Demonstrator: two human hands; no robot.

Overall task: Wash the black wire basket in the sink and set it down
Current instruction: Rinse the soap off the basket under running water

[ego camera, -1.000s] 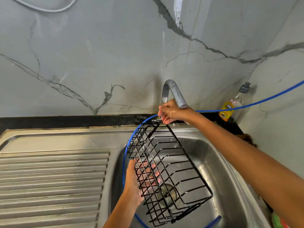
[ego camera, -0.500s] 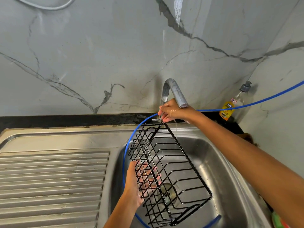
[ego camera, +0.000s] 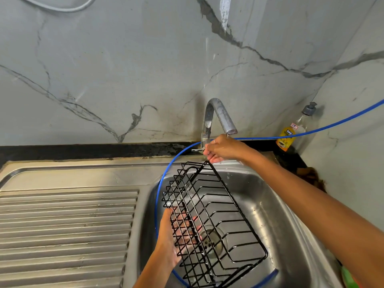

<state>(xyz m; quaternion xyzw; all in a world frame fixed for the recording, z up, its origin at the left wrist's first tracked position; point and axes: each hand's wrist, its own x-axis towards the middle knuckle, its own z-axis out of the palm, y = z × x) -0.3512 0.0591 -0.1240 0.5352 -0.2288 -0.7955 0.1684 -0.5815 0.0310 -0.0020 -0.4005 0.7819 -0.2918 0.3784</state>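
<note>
The right hand (ego camera: 223, 149) pinches the top corner of the black wire basket (ego camera: 209, 221), which hangs tilted below this grip over the steel sink (ego camera: 268, 206). The left hand (ego camera: 173, 238), fingers straight, presses its side (rubbing, I judge). Next: rinsing, then setting down.

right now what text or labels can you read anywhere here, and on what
"BAVG" or close to it, uncertain: dark badge on the yellow label of the soap bottle by the wall.
Red marks on the small white sticker above that label: too blurred to read.
Smaller print lower on the yellow label: too small to read.
No text shows on the basket, tap, sink or blue hose.
</note>
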